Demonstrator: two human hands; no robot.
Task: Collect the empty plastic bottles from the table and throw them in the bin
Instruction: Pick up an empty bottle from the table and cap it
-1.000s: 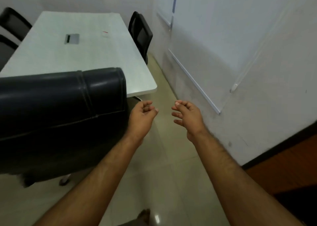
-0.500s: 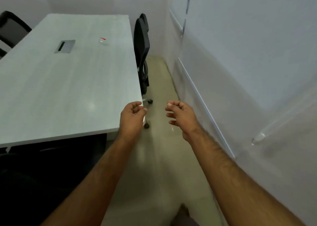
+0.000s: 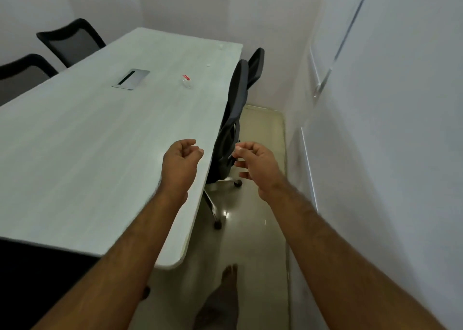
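Observation:
A small clear plastic bottle with a red label [image 3: 186, 81] lies on the long pale table [image 3: 75, 141], well beyond my hands and near the table's right edge. My left hand [image 3: 179, 163] hovers over the right side of the table with its fingers curled loosely and nothing in it. My right hand [image 3: 255, 164] is raised past the table's edge, over the floor, fingers bent and apart, holding nothing. No bin is in view.
Two black office chairs [image 3: 233, 119] stand pushed against the table's right side, in a narrow aisle beside the white wall [image 3: 375, 154]. Two more chairs [image 3: 70, 41] stand at the far left. A metal cable hatch [image 3: 131, 78] is set into the tabletop. My bare foot [image 3: 226, 287] is on the tiled floor.
I have walked forward along the table's right side; the dark chair back has dropped out of view. The bottle looks nearer. Both hands stay raised and hold nothing.

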